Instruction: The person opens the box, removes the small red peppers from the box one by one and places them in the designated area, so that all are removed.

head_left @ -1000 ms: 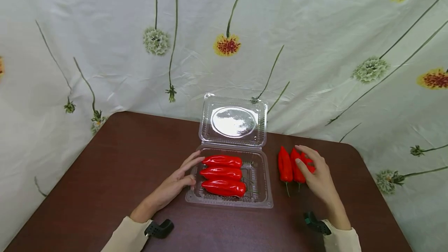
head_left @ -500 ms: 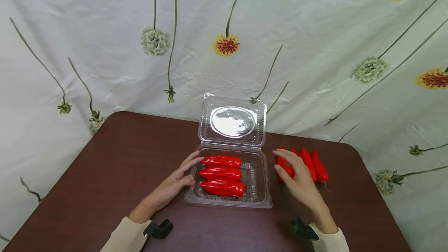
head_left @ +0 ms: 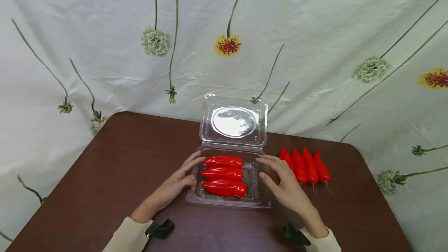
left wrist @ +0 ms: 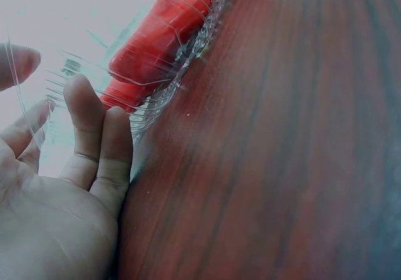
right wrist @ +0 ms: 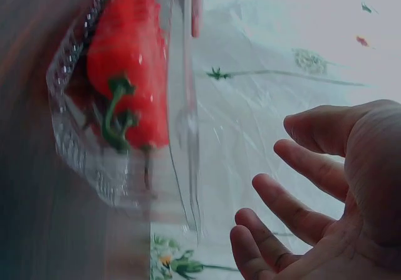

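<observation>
Three glossy red peppers (head_left: 223,173) lie side by side in the left part of a clear plastic clamshell box (head_left: 229,203); its lid (head_left: 233,137) stands raised at the back. My left hand (head_left: 171,187) rests against the box's left side, fingers extended; in the left wrist view its fingertips (left wrist: 114,129) are at the clear wall. My right hand (head_left: 289,186) holds nothing and hovers by the box's right rim, fingers spread. In the right wrist view, a gap separates that hand (right wrist: 313,211) from the box, where green stems (right wrist: 119,114) show on the peppers.
Several more red peppers (head_left: 309,166) lie in a row on the brown table (head_left: 133,154), right of the box and behind my right hand. A white flowered cloth (head_left: 315,49) hangs behind the table's back edge.
My right hand has moved left, from over the row of peppers to the box's right rim, uncovering most of the row. My left hand and the box stay in place.
</observation>
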`<state>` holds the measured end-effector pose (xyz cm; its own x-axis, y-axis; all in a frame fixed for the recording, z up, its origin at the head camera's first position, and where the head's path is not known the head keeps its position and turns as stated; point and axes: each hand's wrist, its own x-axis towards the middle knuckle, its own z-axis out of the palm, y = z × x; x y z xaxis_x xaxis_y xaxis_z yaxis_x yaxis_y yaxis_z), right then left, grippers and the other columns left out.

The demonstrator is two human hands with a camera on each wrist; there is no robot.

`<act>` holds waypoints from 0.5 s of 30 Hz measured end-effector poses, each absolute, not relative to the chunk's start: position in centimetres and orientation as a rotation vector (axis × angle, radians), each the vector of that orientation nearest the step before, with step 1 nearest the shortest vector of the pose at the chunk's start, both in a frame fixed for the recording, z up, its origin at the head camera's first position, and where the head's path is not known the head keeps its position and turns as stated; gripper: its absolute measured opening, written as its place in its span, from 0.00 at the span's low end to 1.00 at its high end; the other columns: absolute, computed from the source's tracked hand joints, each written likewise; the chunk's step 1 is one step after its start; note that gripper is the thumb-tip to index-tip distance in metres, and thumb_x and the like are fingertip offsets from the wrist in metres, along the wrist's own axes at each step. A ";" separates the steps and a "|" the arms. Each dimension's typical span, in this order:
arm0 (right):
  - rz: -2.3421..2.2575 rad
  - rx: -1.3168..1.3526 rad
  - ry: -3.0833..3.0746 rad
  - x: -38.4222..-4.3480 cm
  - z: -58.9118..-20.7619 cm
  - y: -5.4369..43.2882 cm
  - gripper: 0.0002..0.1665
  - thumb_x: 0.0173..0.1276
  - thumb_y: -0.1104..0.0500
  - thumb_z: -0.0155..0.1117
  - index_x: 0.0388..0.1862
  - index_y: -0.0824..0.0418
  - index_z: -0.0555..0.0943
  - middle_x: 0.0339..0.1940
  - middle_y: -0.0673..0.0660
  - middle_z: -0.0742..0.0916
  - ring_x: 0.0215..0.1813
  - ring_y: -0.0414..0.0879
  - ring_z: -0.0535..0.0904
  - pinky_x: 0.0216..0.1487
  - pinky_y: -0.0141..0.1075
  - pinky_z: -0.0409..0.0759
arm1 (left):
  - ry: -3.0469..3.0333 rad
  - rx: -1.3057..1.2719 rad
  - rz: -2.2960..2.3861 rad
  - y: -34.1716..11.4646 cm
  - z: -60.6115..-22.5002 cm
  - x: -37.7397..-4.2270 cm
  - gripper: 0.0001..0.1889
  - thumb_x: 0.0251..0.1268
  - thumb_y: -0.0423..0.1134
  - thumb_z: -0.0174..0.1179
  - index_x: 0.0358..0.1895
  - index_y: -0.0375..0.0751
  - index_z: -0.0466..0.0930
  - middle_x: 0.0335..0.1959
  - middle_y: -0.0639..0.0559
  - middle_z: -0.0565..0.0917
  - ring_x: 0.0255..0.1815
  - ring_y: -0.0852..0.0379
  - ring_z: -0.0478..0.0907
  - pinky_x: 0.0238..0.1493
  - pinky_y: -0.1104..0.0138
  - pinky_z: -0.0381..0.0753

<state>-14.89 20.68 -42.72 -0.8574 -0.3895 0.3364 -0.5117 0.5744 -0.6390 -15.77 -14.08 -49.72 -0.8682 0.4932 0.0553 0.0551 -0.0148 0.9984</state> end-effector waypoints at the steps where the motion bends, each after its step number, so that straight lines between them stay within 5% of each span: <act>1: 1.144 0.773 -2.646 -14.8 -42.7 20.4 0.26 0.66 0.64 0.68 0.64 0.53 0.79 0.67 0.55 0.79 0.68 0.53 0.71 0.62 0.57 0.71 | 1.954 0.570 1.951 -14.1 -49.7 -15.8 0.36 0.68 0.25 0.47 0.80 0.45 0.54 0.83 0.54 0.38 0.34 0.55 0.75 0.41 0.69 0.80; 4: 1.110 0.813 -2.649 -14.7 -42.9 19.9 0.26 0.66 0.63 0.68 0.64 0.55 0.79 0.66 0.54 0.79 0.67 0.52 0.72 0.61 0.55 0.72 | 1.972 0.551 1.946 -14.1 -49.7 -15.8 0.36 0.68 0.26 0.47 0.79 0.46 0.54 0.83 0.54 0.39 0.36 0.54 0.75 0.41 0.69 0.80; 9: 1.059 0.903 -2.649 -14.6 -43.3 19.1 0.26 0.66 0.63 0.68 0.64 0.54 0.79 0.65 0.53 0.80 0.63 0.48 0.73 0.58 0.49 0.75 | 1.978 0.530 1.937 -14.1 -49.8 -15.7 0.36 0.68 0.26 0.48 0.79 0.45 0.55 0.83 0.54 0.39 0.54 0.56 0.70 0.43 0.68 0.80; 15: 1.067 0.982 -2.652 -14.4 -43.5 18.2 0.26 0.66 0.63 0.68 0.64 0.54 0.79 0.64 0.54 0.81 0.64 0.48 0.73 0.60 0.49 0.76 | 1.964 0.557 1.945 -13.9 -49.8 -15.7 0.36 0.68 0.26 0.48 0.79 0.42 0.53 0.83 0.52 0.39 0.40 0.52 0.74 0.41 0.69 0.80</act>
